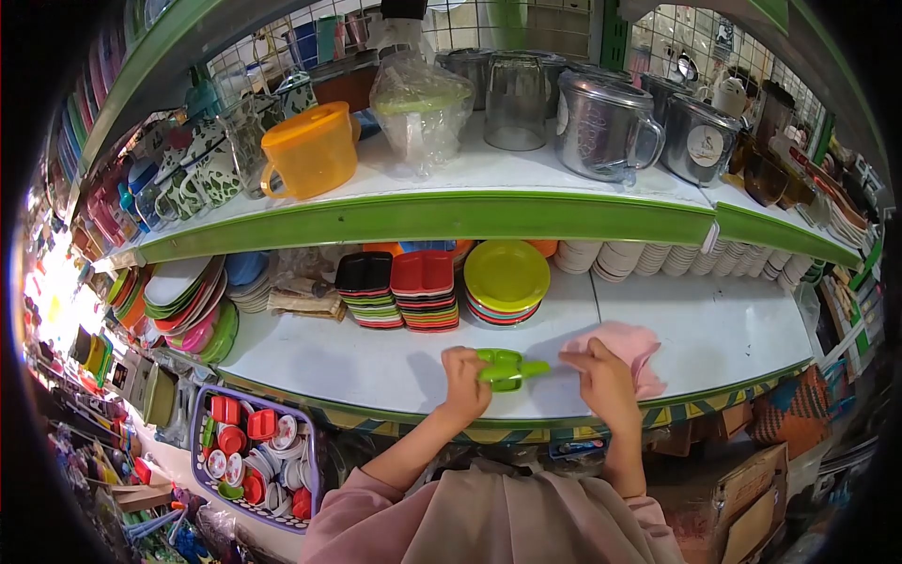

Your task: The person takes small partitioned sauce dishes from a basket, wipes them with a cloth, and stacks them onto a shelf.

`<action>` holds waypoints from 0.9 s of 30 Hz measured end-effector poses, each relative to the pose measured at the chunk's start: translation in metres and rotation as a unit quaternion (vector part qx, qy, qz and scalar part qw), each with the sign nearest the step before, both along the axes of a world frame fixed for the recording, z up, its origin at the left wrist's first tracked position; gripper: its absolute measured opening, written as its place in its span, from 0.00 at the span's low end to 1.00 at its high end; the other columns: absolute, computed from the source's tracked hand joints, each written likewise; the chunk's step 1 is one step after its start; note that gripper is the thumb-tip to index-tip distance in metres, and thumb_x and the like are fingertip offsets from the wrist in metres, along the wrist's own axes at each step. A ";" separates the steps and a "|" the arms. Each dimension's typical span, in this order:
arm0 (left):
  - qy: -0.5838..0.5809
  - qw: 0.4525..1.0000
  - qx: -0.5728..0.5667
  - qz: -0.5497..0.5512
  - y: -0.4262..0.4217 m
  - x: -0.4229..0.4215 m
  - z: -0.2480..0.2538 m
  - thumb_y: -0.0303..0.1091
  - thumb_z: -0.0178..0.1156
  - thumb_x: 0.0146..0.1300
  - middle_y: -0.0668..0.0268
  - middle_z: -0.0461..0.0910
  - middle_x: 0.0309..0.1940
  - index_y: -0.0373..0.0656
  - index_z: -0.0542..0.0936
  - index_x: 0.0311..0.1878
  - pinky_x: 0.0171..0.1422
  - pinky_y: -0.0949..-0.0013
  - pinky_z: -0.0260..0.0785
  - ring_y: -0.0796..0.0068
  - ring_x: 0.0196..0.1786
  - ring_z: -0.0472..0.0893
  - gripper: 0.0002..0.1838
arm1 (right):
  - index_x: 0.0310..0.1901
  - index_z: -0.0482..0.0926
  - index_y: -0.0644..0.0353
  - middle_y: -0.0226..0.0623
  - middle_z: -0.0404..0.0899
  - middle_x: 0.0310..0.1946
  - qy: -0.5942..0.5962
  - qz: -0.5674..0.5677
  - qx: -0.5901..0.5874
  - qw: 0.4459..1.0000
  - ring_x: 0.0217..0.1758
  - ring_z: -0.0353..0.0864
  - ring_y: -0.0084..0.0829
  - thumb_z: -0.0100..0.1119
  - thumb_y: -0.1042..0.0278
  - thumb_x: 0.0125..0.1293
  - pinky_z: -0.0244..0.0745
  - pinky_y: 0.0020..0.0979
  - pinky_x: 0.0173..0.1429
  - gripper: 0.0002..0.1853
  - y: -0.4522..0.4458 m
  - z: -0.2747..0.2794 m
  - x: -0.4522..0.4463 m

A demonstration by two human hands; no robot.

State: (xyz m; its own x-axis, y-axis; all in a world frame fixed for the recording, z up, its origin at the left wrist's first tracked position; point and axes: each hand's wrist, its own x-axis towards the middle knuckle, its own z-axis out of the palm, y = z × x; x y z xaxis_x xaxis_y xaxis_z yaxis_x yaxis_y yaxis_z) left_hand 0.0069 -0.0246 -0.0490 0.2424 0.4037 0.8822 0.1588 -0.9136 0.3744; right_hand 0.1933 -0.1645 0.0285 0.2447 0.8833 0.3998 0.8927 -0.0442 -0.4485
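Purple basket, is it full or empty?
Not empty: red, white and green plastic pieces lie heaped across the purple basket. Whether they reach its rim, I can't tell.

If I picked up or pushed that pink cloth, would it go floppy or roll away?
The pink cloth would probably droop, because its edge is wavy and crumpled. It looks thin, so it's likely light. Pushed along the white shelf, it might bunch up rather than roll, since it isn't round like a ball.
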 end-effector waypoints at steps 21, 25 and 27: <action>0.240 0.902 -0.350 0.080 0.017 0.000 -0.002 0.28 0.52 0.62 0.43 0.75 0.29 0.33 0.66 0.38 0.38 0.48 0.69 0.43 0.34 0.77 0.08 | 0.54 0.76 0.65 0.54 0.76 0.22 0.140 -0.040 0.005 0.989 0.24 0.78 0.47 0.53 0.73 0.58 0.72 0.41 0.33 0.20 0.077 -0.086 -0.045; 0.251 0.920 -0.281 0.106 0.019 -0.002 -0.016 0.26 0.54 0.59 0.47 0.75 0.33 0.33 0.67 0.39 0.37 0.51 0.71 0.45 0.33 0.77 0.09 | 0.53 0.77 0.64 0.55 0.77 0.23 0.103 -0.054 -0.004 0.993 0.26 0.79 0.50 0.53 0.72 0.56 0.73 0.44 0.35 0.21 0.078 -0.092 -0.044; 0.255 0.919 -0.285 0.100 0.020 -0.003 -0.016 0.26 0.55 0.58 0.48 0.74 0.34 0.34 0.68 0.39 0.37 0.51 0.71 0.45 0.33 0.77 0.09 | 0.53 0.77 0.64 0.54 0.77 0.23 0.096 -0.057 -0.007 0.994 0.26 0.79 0.49 0.53 0.72 0.55 0.74 0.44 0.35 0.21 0.078 -0.095 -0.044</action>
